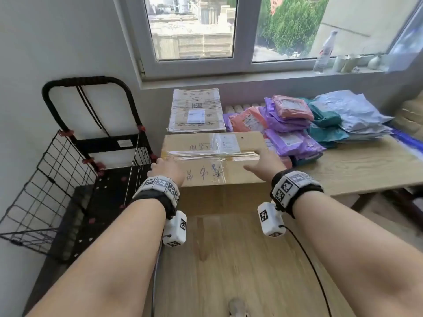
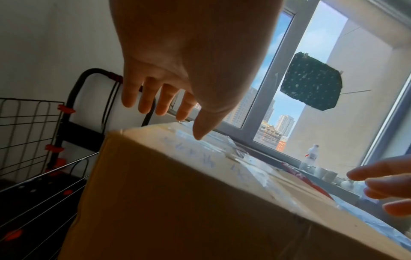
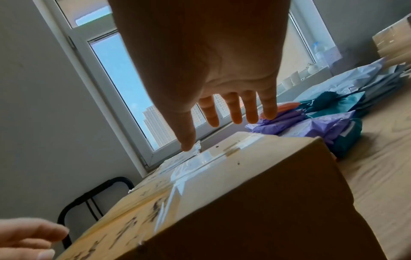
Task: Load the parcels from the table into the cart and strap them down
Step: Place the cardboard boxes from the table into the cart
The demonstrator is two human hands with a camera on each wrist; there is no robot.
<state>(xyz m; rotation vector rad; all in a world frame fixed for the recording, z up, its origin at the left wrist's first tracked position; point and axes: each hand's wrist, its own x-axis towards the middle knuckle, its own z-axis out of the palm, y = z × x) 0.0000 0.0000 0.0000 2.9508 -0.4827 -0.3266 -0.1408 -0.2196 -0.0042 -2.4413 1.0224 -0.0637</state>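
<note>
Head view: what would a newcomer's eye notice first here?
First, the big taped cardboard box at the table's near left corner, with the left hand and right hand open on either side. Then the black folding cart to the left by the wall, and the colourful mailer bags behind.

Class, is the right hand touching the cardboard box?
Cannot tell. In the right wrist view the thumb tip of the right hand overlaps the taped top of the cardboard box; neither gap nor contact shows.

A room in a high-rise flat is serving as a parcel-sorting area: poly mailers point(image 1: 295, 124) and cartons point(image 1: 212, 156) are lying on a wooden table point(image 1: 366, 170) beneath a window point(image 1: 229, 30), a folding cart point(image 1: 91, 156) standing alongside.
</note>
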